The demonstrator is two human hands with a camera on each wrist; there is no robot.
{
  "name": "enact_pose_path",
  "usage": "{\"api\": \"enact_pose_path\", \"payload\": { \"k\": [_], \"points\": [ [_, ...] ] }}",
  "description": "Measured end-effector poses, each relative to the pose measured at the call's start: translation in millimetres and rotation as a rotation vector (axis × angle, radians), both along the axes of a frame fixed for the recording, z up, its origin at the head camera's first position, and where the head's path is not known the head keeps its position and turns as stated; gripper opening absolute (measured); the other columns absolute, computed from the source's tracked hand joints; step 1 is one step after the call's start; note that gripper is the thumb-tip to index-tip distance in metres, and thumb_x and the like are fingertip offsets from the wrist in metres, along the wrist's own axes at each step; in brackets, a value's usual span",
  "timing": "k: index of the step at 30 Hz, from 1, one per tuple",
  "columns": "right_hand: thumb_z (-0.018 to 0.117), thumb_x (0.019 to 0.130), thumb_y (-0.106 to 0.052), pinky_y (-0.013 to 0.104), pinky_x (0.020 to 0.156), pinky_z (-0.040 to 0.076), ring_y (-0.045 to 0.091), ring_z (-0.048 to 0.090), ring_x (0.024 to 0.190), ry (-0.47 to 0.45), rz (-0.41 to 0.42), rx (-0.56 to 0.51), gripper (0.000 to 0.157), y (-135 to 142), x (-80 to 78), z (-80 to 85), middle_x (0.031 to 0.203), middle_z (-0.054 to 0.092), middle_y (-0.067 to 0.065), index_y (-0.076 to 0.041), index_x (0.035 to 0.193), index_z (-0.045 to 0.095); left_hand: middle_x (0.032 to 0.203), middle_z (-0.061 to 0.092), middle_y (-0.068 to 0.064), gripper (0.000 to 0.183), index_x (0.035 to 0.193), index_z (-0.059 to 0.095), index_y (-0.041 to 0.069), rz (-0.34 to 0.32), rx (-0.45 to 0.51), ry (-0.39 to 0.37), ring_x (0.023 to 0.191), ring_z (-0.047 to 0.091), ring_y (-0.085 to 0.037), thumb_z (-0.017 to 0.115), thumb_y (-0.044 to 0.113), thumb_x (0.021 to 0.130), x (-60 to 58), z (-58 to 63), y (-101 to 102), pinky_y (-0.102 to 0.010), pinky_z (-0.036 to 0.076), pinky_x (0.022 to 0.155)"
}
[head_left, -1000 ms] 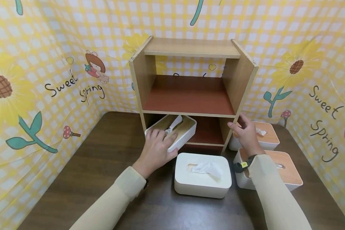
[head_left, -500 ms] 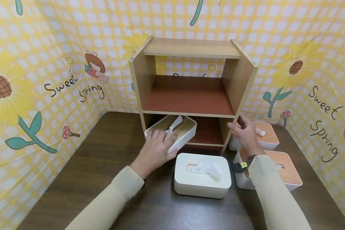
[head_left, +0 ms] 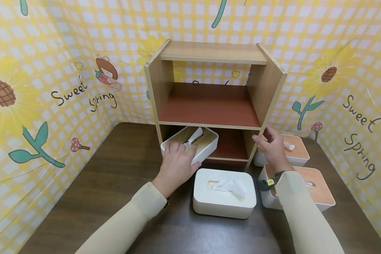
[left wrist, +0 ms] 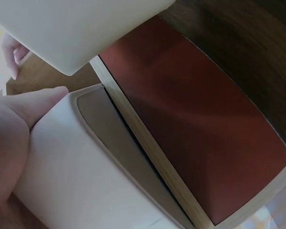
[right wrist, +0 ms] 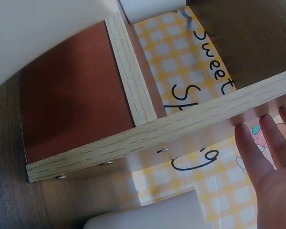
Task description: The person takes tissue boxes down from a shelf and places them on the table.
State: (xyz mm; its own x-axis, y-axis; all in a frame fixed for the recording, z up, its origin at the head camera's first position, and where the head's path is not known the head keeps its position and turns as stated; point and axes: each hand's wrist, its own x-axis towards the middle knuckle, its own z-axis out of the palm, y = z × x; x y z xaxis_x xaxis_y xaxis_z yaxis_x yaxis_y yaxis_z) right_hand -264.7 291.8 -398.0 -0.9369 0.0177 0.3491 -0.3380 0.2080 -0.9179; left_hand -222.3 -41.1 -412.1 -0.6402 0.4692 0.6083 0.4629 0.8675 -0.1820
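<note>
In the head view, a tissue box with a brown wooden lid (head_left: 206, 141) sits slantwise at the mouth of the wooden shelf's (head_left: 209, 126) lower compartment. My left hand (head_left: 177, 165) grips its near-left end, fingers over the lid and thumb on the near side. In the left wrist view, that hand (left wrist: 9, 138) lies against the box's white wall (left wrist: 81, 162). My right hand (head_left: 274, 148) pinches the front edge of the shelf's right side panel. The right wrist view has the fingertips of that hand (right wrist: 271, 176) touching the panel (right wrist: 190, 114).
A white-lidded tissue box (head_left: 223, 194) stands on the dark table (head_left: 114, 197) before the shelf. Right of the shelf are two tissue boxes with light wood lids, a nearer one (head_left: 315, 187) and a farther one (head_left: 296, 150). Checked yellow cloth (head_left: 209, 21) hangs around the table.
The left hand and forearm have shifted slightly to the right on the box. The tilted box and the right hand show no clear movement; the head view has moved a little.
</note>
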Motion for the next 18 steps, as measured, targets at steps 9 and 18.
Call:
{"api": "enact_pose_path", "payload": {
  "k": [9, 18],
  "points": [
    [0.067, 0.094, -0.021, 0.041, 0.103, 0.039, 0.026, 0.038, 0.135, 0.003, 0.0, 0.0, 0.059, 0, -0.2, 0.6, 0.146, 0.046, 0.01, -0.016, 0.148, 0.044, 0.098, 0.062, -0.017, 0.054, 0.126, 0.064, 0.011, -0.082, 0.001, -0.026, 0.094, 0.051, -0.037, 0.07, 0.047, 0.085, -0.4, -0.8, -7, -0.062, 0.038, 0.089],
    [0.066, 0.094, -0.022, 0.047, 0.106, 0.035, 0.024, 0.035, 0.137, -0.015, 0.002, 0.003, 0.059, 1, -0.4, -0.7, 0.147, 0.044, 0.006, -0.022, 0.148, 0.043, 0.1, 0.06, -0.019, 0.051, 0.127, 0.063, 0.012, -0.162, -0.01, 0.029, 0.095, 0.05, -0.039, 0.066, 0.046, 0.089, -6.3, 0.2, -15, -0.062, 0.038, 0.089]
  ]
}}
